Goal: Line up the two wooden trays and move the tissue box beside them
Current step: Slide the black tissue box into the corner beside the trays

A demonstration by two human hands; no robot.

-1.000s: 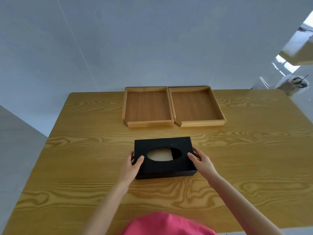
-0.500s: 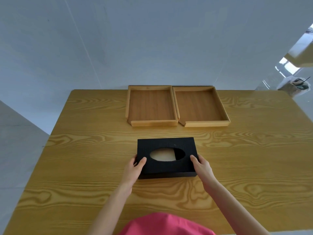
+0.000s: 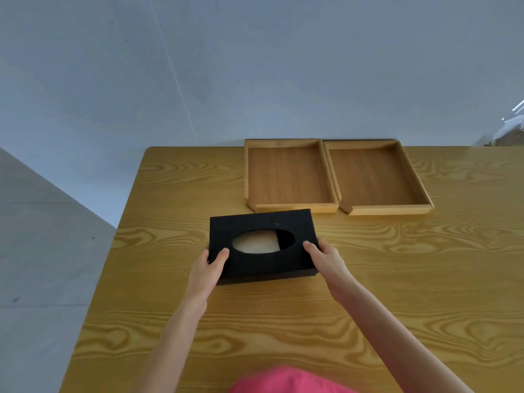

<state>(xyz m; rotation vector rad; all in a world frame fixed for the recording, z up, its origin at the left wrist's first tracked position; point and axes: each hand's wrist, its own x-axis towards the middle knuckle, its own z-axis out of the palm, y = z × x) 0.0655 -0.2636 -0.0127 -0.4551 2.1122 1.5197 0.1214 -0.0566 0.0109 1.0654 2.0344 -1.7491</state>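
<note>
Two shallow wooden trays stand side by side at the table's far edge, the left tray [image 3: 289, 177] and the right tray [image 3: 377, 177] touching along their long sides with front rims nearly level. A black tissue box [image 3: 262, 226] with an oval top opening lies just in front of the left tray, its far edge overlapping that tray's front rim in view. My left hand [image 3: 208, 269] grips the box's near left corner and my right hand [image 3: 326, 258] grips its near right end.
The wooden table [image 3: 397, 279] has its left edge near the box, with grey floor beyond. A pale wall rises right behind the trays. Pink clothing [image 3: 283, 381] shows at the bottom. Something shiny sits off the far right corner.
Both hands have carried the tissue box away from me and toward the left tray's front. The view has swung left, so the trays now sit right of centre.
</note>
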